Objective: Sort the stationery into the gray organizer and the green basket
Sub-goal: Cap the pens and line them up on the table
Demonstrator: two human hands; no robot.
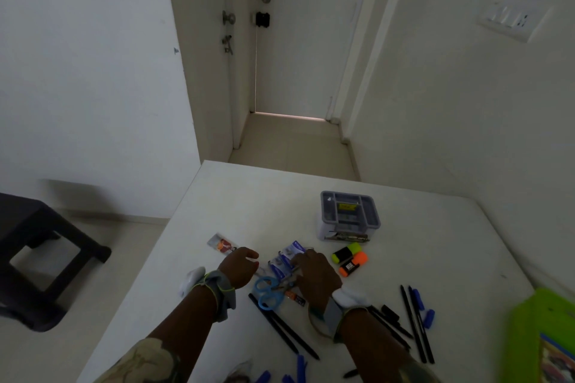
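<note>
White table (249, 205) strewn with stationery: right hand (317, 274) fingers curled onto small blue-and-white packets (287, 256); left hand (238, 266) fingers loosely curled, holding nothing, beside blue-handled scissors (266, 289).

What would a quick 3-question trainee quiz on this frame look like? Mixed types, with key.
1. True or false: the yellow highlighter and the orange highlighter lie inside the gray organizer.
2. What colour are the handles of the scissors?
3. The right hand is on: A) blue-and-white packets B) green basket C) black pens.

Key: 1 false, they lie on the table; 2 blue; 3 A.
</note>
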